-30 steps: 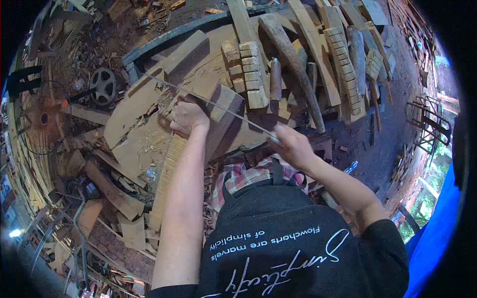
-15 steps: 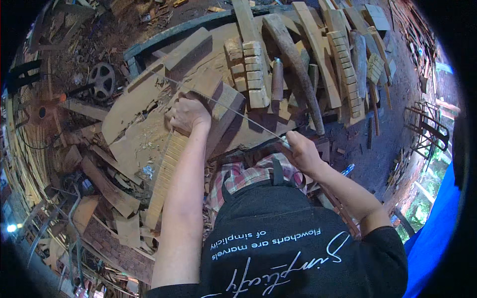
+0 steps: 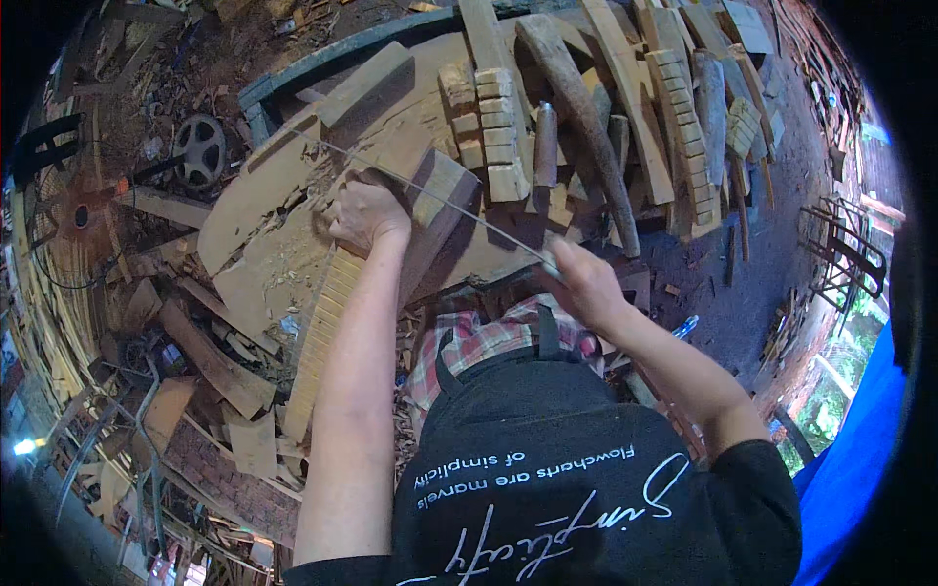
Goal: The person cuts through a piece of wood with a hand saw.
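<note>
This place is a woodworking workshop: the broad, worn brown wooden bench [image 3: 234, 234] bears a thick brown wooden block [image 3: 436, 242] and light-brown notched wooden pieces [image 3: 498, 137], while pale wooden scraps [image 3: 252, 444] lie scattered around.

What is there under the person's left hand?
A notched wooden strip shows at the edge of the left hand, near the wrist. Whatever lies directly beneath the hand is covered.

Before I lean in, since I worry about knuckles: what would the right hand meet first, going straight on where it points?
Probably the wooden block crossed by the thin tool the right hand holds, though depth is unclear.
</note>
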Demonstrator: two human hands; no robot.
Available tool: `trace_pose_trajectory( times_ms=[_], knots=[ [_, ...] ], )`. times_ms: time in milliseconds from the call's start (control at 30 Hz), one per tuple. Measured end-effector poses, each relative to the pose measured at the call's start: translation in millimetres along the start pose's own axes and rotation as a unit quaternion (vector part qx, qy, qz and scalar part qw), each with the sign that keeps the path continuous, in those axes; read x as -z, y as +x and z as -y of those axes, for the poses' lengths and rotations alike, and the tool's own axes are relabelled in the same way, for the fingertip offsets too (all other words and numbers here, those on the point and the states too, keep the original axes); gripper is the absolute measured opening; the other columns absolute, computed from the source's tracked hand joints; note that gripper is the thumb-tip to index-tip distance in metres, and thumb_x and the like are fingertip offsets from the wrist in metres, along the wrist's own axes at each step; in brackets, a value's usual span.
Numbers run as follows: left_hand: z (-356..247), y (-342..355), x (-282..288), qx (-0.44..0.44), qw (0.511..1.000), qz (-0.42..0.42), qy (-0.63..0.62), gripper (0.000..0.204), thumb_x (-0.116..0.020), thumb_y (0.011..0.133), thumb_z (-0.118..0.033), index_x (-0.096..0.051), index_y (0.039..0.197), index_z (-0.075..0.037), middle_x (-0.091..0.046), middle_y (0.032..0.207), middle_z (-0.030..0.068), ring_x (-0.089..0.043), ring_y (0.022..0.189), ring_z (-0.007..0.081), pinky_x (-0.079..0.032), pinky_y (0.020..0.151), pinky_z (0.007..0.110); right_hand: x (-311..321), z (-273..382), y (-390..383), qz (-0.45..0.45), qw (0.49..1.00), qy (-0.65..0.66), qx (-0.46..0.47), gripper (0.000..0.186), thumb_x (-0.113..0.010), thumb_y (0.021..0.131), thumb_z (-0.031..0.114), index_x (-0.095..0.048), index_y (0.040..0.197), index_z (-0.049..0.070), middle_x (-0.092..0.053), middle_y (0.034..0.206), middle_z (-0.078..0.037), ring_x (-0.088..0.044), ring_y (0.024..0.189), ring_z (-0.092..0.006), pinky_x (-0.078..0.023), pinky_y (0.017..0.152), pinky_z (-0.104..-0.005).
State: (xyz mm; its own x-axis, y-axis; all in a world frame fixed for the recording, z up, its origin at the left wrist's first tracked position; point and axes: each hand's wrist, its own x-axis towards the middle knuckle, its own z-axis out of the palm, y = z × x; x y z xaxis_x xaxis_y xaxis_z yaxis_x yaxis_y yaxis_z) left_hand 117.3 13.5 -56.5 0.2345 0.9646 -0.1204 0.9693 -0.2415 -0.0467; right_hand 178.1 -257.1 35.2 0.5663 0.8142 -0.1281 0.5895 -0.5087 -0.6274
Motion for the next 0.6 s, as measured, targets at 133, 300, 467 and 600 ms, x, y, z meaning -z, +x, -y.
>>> trace_pose_trajectory(
  times_ms=[133, 300, 467, 600],
  knots=[
    [10, 9, -46, -0.001, 1.000, -0.014, -0.018, 0.032, -0.044, 0.089, -0.023, -0.071, 0.083, -0.007, -0.069, 0.080, 0.0107, -0.064, 0.085, 0.0276, -0.041, 0.072, 0.044, -38, 26, 76, -0.003, 1.000, -0.013, 0.022, 0.016, -0.057, 0.084, 0.013, -0.046, 0.096, 0.008, -0.056, 0.076, -0.015, -0.060, 0.072, -0.0359, -0.048, 0.060, -0.0458],
    [26, 15, -50, 0.030, 0.999, -0.013, -0.020, 0.028, -0.048, 0.086, -0.021, -0.071, 0.077, -0.007, -0.069, 0.081, 0.0102, -0.064, 0.082, 0.0272, -0.041, 0.070, 0.043, -16, 10, 25, 0.007, 0.998, 0.030, 0.046, 0.017, -0.057, 0.086, 0.015, -0.046, 0.097, 0.009, -0.056, 0.074, -0.016, -0.060, 0.071, -0.0374, -0.048, 0.060, -0.0463],
    [-7, -1, 10, 0.002, 1.000, 0.009, -0.003, 0.028, -0.047, 0.086, -0.020, -0.071, 0.079, -0.007, -0.069, 0.085, 0.0099, -0.064, 0.085, 0.0275, -0.042, 0.072, 0.043, 2, 8, 13, 0.001, 1.000, 0.004, 0.000, 0.020, -0.058, 0.086, 0.019, -0.047, 0.098, 0.008, -0.056, 0.075, -0.017, -0.060, 0.072, -0.0380, -0.048, 0.059, -0.0470],
    [8, 8, -19, 0.017, 0.999, 0.036, -0.005, 0.029, -0.044, 0.088, -0.017, -0.071, 0.082, -0.008, -0.069, 0.086, 0.0092, -0.064, 0.087, 0.0262, -0.043, 0.073, 0.042, -45, 29, 86, -0.012, 0.999, 0.016, 0.039, 0.020, -0.057, 0.084, 0.014, -0.046, 0.099, 0.007, -0.057, 0.076, -0.018, -0.060, 0.072, -0.0389, -0.049, 0.059, -0.0480]
  ],
)
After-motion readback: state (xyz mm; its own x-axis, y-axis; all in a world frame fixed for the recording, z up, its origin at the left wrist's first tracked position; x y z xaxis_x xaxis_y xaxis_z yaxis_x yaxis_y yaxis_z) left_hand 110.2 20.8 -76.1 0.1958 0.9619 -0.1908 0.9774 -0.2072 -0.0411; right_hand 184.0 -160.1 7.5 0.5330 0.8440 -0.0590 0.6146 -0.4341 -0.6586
